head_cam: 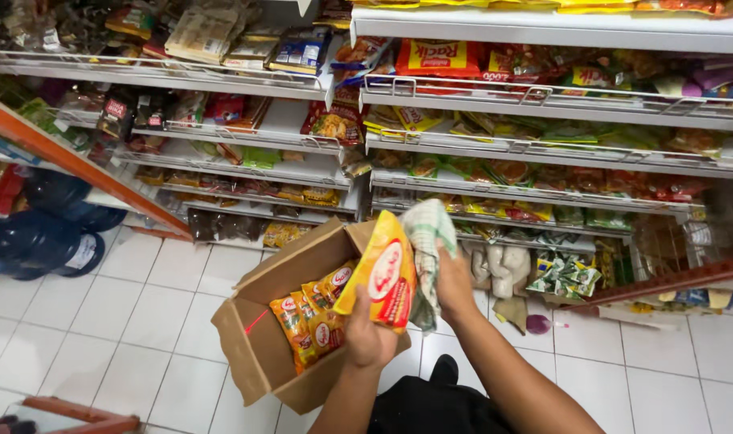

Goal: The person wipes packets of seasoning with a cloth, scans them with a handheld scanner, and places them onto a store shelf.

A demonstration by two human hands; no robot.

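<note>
Wiping a yellow packet above an open box.
Left hand grips the yellow-orange packet; right hand clutches a checked cloth against it. Matching packets stand in the cardboard box, near the far shelves.

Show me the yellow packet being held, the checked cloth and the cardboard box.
yellow packet (385,273): head view, on its front face above the thumb.
checked cloth (427,233): head view, on the upper fold.
cardboard box (254,354): head view, on the outer side wall.
</note>
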